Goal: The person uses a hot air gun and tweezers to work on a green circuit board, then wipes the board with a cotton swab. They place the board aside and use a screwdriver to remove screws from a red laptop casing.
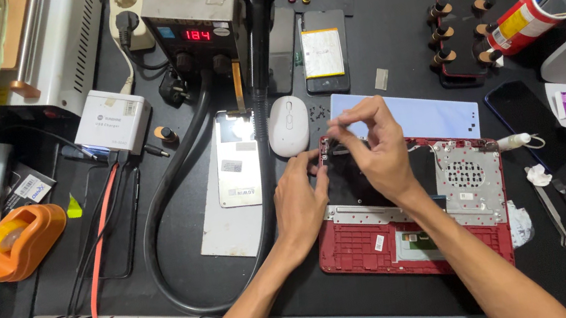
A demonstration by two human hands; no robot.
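Laptop shell: red, opened, nearest to us on the black desk; we see bare metal plates inside.
Left hand: fingers curled, steadying the left edge of a small dark part over the shell's far-left corner.
Right hand: fingertips pinched on top of that same part.
Mouse: white, just beyond the hands.
Tweezers: right of the shell.
Tape dispenser: orange, far left.
Station: at the back, red digits lit.
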